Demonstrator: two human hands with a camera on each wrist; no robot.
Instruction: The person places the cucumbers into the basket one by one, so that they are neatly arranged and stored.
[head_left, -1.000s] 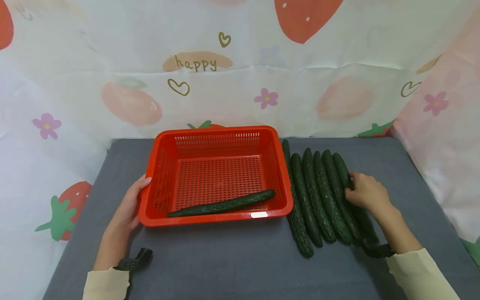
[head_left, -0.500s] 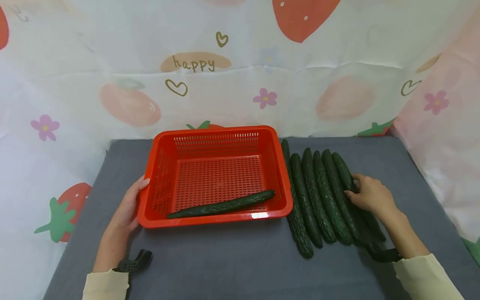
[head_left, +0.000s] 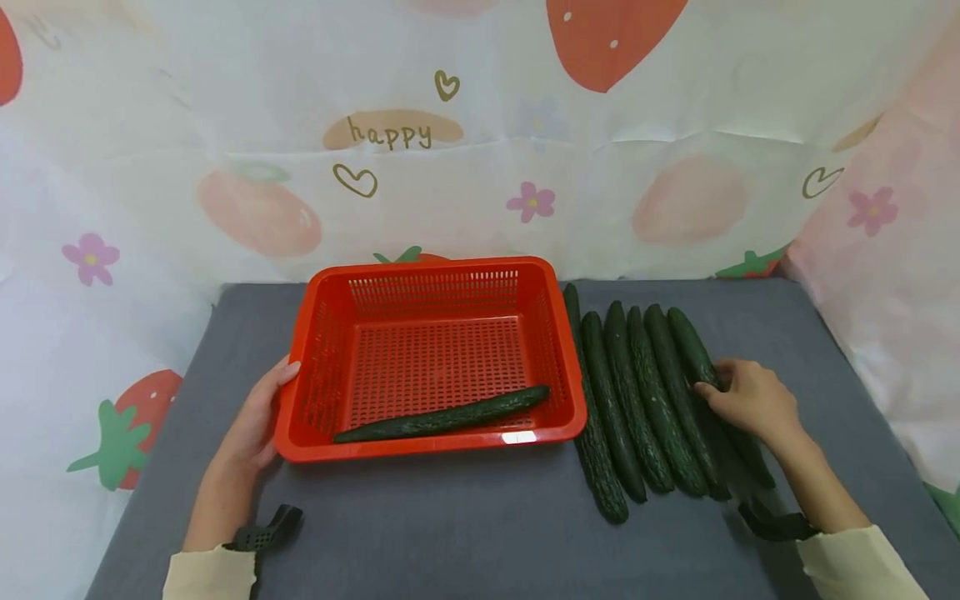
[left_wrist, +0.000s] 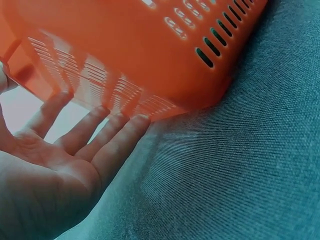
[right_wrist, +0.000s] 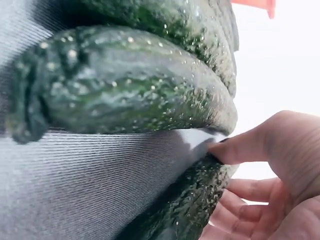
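At the left side of a red perforated plastic basket (head_left: pixel 450 444), my left hand (head_left: pixel 255 412) holds the rim, the thumb over it. In the left wrist view, this hand's fingers (left_wrist: pixel 120 142) press against the basket's outer wall. A single cucumber (head_left: pixel 450 415) lies inside, along the basket's front side. On the right, my right hand (head_left: pixel 753 402) pinches the rightmost cucumber (head_left: pixel 692 343) between thumb and fingers. The right wrist view shows that thumb (right_wrist: pixel 232 151) on the dark, bumpy skin. This cucumber still lies on the table; the hand hides its middle.
Several cucumbers (head_left: pixel 647 392) lie side by side, right of the basket, the nearest partly under its rim. A grey cloth (head_left: pixel 450 533) covers the table. Behind it hangs a white curtain (head_left: pixel 585 217) printed with fruit and flowers. Black wrist straps (head_left: pixel 258 537) sit at both wrists.
My right hand has shifted slightly right and towards me. The front end of the rightmost cucumber has swung right, away from the row. My left hand and the basket stay in place.
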